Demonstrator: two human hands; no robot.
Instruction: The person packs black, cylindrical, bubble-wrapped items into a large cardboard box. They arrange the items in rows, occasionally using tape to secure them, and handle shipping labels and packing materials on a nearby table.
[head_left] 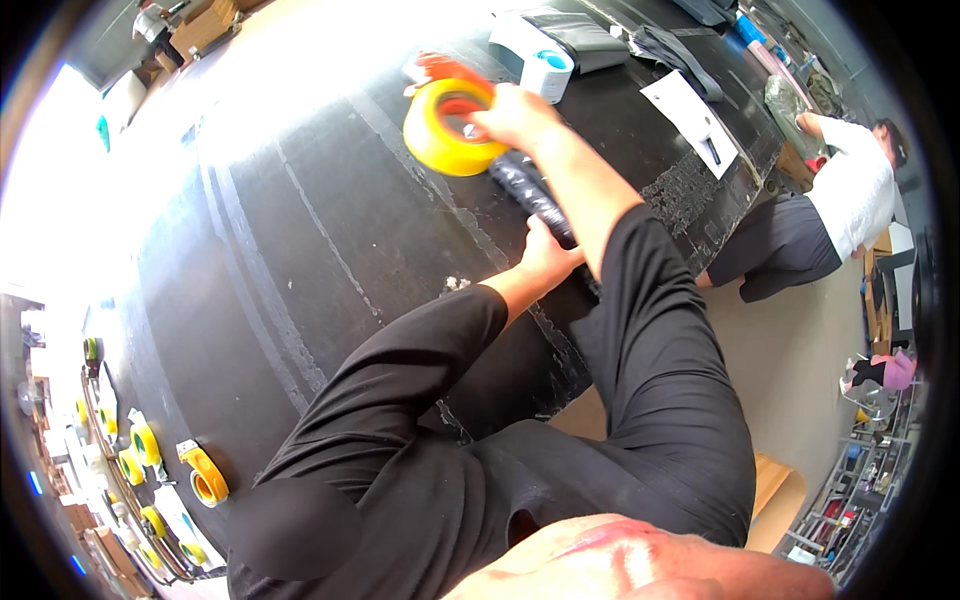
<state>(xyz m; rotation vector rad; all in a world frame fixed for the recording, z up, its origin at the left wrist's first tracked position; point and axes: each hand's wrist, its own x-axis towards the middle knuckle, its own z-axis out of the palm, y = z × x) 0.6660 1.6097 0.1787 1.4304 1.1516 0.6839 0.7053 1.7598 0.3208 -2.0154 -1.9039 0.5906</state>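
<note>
My right hand (512, 115) grips a large yellow tape roll (447, 127) with an orange core, held just above the black table (300, 250). Below it lies a long dark wrapped cylinder (535, 195) on the table. My left hand (548, 256) presses on the near end of that cylinder, partly hidden by my right forearm. Both of my arms wear black sleeves.
A white device with a blue-capped part (540, 55) and a white sheet (690, 120) lie at the table's far end. Several yellow tape rolls (205, 480) sit at the lower left. Another person in a white top (845, 195) crouches by the table's right edge.
</note>
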